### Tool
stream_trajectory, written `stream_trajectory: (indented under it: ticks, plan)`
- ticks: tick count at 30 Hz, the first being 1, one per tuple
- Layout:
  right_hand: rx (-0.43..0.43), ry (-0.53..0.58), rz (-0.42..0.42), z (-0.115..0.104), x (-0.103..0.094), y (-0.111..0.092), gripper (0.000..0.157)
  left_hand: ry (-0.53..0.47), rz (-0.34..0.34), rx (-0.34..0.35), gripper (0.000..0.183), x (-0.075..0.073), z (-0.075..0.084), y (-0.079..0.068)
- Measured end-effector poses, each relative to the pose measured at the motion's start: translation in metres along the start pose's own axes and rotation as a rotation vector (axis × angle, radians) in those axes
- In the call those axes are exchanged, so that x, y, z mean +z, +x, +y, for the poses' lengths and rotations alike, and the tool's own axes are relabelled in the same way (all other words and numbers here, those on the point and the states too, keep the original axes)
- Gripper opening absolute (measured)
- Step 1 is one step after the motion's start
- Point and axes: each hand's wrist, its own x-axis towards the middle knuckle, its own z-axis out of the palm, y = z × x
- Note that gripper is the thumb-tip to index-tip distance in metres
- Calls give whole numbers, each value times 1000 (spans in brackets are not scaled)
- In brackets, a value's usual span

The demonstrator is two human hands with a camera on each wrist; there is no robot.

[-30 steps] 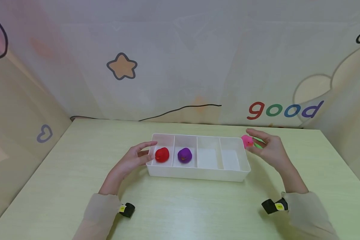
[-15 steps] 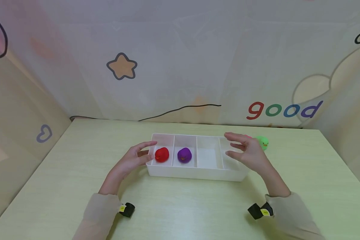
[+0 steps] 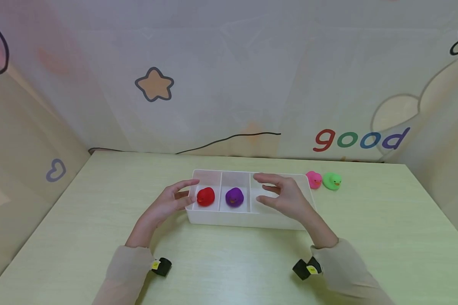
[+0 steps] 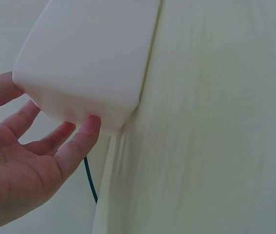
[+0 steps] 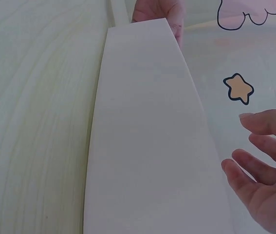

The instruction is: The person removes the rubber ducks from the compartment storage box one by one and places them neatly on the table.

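Observation:
A long white divided box (image 3: 248, 219) lies across the table in the head view. Its leftmost compartment holds a red toy duck (image 3: 206, 197); a purple toy duck (image 3: 234, 198) sits in the one beside it. My left hand (image 3: 170, 200) holds the box's left end, thumb and fingers spread about the rim; in the left wrist view its fingertips (image 4: 91, 125) press on the end wall. Above the right-hand compartments hovers my right hand (image 3: 288, 199), thumb and fingers parted with nothing between them. It hides part of those compartments and the box's back rim.
Just beyond the box's right end, a pink toy duck (image 3: 314, 180) and a green toy duck (image 3: 332, 181) stand side by side on the pale table (image 3: 229, 262). A printed cloth (image 3: 229, 84) rises behind the table's back edge.
My right hand has let go of the pink duck and moved left over the box, uncovering the pink and green ducks. The left hand and the box have stayed put.

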Motion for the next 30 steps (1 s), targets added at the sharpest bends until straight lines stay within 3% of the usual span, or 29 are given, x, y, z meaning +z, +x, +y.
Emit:
stream_trajectory:
  ticks: [6,17,22,30]
  plan:
    - [-14,20,-25,-2,16,9,46,-5,1,-2,50,0,0,0]
    - [54,-10,-72,-2,39,25,43,-19,-3,-1,51,-1,-1,1]
    - [104,-94,-83,-3,48,30,43,-20,-2,-6,50,0,-1,2]
    - [95,-351,-99,-8,59,40,41,-19,7,-30,50,1,0,2]
